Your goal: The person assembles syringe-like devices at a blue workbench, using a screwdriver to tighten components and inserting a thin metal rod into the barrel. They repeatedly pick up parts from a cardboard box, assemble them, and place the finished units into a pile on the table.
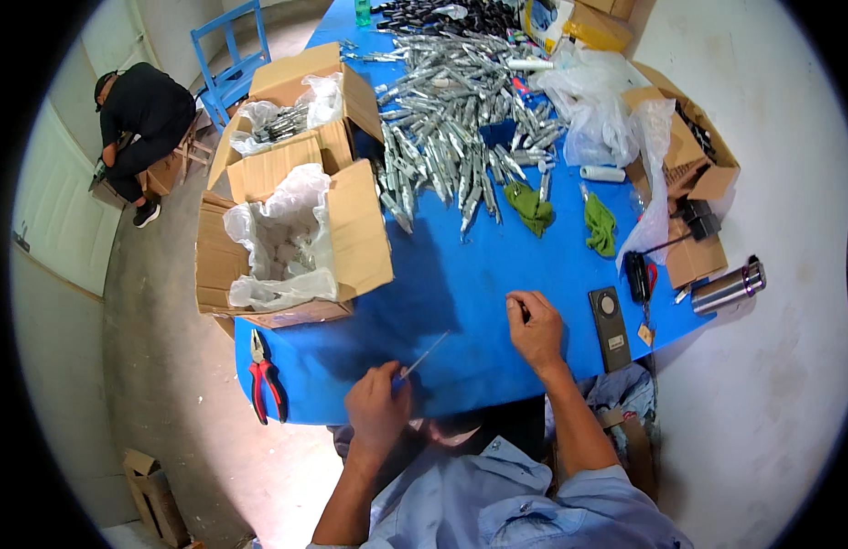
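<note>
L hand (376, 403): pinches thin screwdriver (424, 355), tip up-right.
R hand (535, 327): fingers curled on blue table (461, 284), maybe holding sth small.
Pliers (264, 377): table's left edge.

one head-worn fisheye view looks steeply down, close over the blue table (461, 302), edges bending toward its rim.

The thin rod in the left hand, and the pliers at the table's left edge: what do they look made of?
The rod looks like bare metal: thin, straight, pale grey sheen; too small to be sure. The left hand pinches its near end. The pliers look like dark steel jaws with red and black handle sleeves, probably plastic or rubber.
</note>
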The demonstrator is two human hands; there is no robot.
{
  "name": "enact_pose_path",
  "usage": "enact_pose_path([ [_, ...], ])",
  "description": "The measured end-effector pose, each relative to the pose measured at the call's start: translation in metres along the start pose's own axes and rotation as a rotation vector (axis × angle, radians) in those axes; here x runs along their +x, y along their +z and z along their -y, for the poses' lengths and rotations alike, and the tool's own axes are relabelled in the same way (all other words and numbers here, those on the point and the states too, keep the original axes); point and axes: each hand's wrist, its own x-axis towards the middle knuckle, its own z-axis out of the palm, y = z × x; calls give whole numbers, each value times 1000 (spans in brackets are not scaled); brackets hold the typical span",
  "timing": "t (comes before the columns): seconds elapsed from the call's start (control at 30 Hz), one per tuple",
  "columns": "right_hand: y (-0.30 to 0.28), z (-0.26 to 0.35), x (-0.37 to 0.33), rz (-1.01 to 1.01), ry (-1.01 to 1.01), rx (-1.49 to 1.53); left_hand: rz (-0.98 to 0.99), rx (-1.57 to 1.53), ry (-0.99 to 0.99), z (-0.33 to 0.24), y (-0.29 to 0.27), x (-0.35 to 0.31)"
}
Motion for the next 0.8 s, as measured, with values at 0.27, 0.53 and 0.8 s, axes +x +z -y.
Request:
enact_pose_path([
  [0.27,0,-10,-4,-31,-69,52,-53,62,-21,-5,6,-3],
  [0.53,0,-7,0,-74,-52,117,-60,88,-51,-5,7,-2],
  [0.8,0,-6,-1,-82,-53,116,-77,83,-80,-2,10,-5],
])
